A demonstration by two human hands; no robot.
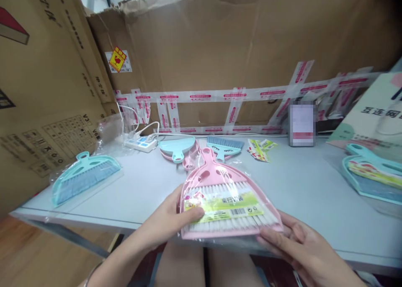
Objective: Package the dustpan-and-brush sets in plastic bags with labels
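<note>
I hold a pink mini dustpan and brush set (220, 182) in a clear plastic bag, with a green paper label (224, 205) across the white bristles, over the table's near edge. My left hand (171, 220) grips its left side, thumb lying on the label. My right hand (295, 245) supports the lower right corner from below, fingers curled under the bag.
On the grey table (314, 186): a bagged blue brush (83, 176) at left, a blue dustpan (176, 148), a blue brush (224, 145), loose labels (260, 148), a white power strip (140, 143), and a bagged blue set (373, 174) at right. Cardboard walls (220, 52) stand behind and to the left.
</note>
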